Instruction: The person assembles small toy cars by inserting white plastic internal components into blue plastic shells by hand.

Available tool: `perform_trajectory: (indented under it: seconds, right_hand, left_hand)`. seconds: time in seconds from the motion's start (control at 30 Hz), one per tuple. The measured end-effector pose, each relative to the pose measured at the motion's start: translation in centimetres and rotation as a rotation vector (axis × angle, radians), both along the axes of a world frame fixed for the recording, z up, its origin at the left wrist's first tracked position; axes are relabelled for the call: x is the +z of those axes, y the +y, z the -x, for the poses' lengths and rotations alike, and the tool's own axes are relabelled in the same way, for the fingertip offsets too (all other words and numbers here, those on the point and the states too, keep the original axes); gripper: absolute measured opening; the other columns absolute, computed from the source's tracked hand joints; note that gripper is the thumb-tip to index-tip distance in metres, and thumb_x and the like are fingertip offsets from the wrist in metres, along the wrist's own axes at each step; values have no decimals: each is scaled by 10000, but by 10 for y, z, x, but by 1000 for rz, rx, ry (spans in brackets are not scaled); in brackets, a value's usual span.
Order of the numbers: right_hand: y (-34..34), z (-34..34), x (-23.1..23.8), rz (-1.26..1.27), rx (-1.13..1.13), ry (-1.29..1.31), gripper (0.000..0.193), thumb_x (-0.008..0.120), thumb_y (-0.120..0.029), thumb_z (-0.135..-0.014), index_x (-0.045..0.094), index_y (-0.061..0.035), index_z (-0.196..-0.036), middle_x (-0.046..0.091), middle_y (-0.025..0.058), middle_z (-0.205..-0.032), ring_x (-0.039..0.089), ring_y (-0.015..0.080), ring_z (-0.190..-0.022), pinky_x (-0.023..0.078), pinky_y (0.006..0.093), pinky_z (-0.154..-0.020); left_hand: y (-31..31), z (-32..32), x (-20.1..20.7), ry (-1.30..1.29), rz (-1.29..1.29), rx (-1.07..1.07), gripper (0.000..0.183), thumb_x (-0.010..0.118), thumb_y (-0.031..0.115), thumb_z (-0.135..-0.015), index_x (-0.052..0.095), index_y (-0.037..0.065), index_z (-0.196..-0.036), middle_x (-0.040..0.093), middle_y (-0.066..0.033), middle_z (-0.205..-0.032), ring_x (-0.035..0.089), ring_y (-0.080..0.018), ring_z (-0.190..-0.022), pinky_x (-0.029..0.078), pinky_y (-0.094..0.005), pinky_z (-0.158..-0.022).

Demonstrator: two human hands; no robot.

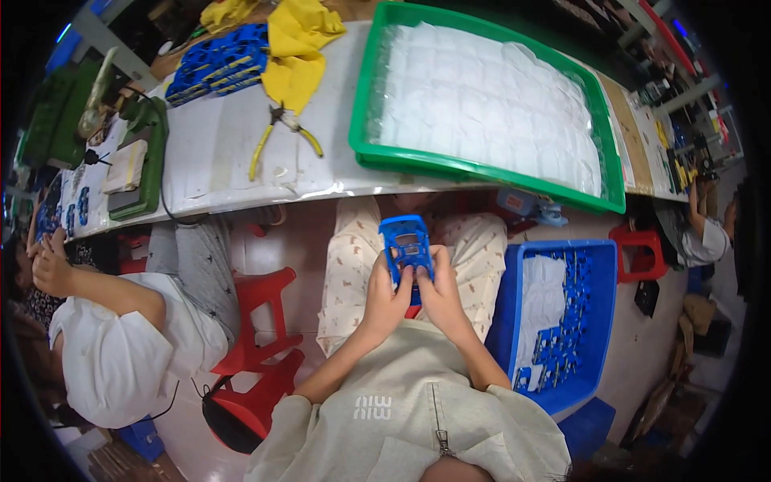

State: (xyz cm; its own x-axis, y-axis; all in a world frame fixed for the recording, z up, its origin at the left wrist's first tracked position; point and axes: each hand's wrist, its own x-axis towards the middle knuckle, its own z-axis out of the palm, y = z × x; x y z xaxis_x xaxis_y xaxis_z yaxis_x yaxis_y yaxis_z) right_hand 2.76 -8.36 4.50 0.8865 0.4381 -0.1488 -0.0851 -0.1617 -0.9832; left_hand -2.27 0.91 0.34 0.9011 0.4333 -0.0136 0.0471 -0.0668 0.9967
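Above my lap, a blue plastic toy car body [405, 230] with window openings is held between both hands. My left hand [386, 296] grips its left side, and my right hand [442, 296] grips its right side. Both thumbs press together on its near end; the fingers beneath are mostly hidden. The car's far end points toward the table edge. Beyond it on the white table [217, 173] lie yellow-handled pliers [283, 120], untouched, with their handles spread.
A green tray [482, 169] of white wrapped pieces overhangs the table's front edge. Stacked blue parts [221, 63] lie beside yellow cloth [301, 36]. A blue crate [612, 321] of blue parts stands at my right. Red stools [269, 304] and a co-worker's hand [52, 271] are at left.
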Motion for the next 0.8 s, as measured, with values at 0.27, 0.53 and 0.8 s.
perform_trajectory:
  seconds: [0.27,0.53,0.8]
  right_hand:
    - [130,-31,17,151,659,-202,429,505,-337,-837,459,55,-1005,589,169,-703,587,260,-642,439,347,-621]
    - [229,-120,-26,529,28,-1054,328,639,-176,-688,486,35,-889,495,202,-866,483,361,-859,402,438,-750]
    - [236,-124,-24,379,104,-863,107,477,17,-767,429,45,-859,517,206,-814,510,399,-755,410,442,-682]
  left_hand:
    - [130,22,21,-23,-73,344,197,481,78,-858,457,-24,-1025,564,-149,-862,570,-224,-810,442,-324,-722]
    - [277,7,22,225,-399,424,273,505,128,-802,452,-98,-947,549,-301,-878,540,-427,-853,424,-427,-753]
    - [332,-20,29,465,-668,520,296,535,77,-717,432,-101,-929,497,-313,-951,492,-425,-926,401,-446,-778]
